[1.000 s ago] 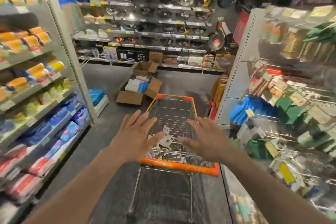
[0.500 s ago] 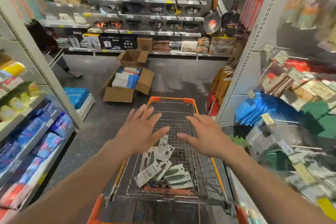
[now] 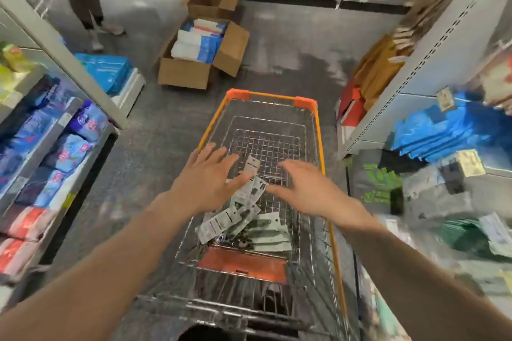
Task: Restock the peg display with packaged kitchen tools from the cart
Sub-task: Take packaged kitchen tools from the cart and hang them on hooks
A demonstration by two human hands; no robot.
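shop aisle, shelves [image 3: 55, 147] both sides: we hover left hand [image 3: 207, 177] and right hand [image 3: 307, 188] over the cart [image 3: 318, 130], fingers [image 3: 219, 153] spread, empty. packaged tools [image 3: 266, 230], too blurred to name, lie in its basket; next, grip one.

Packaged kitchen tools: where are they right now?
The packaged kitchen tools lie heaped in the cart at centre of the head view, beneath and between the left hand and right hand, just beyond the orange flap.
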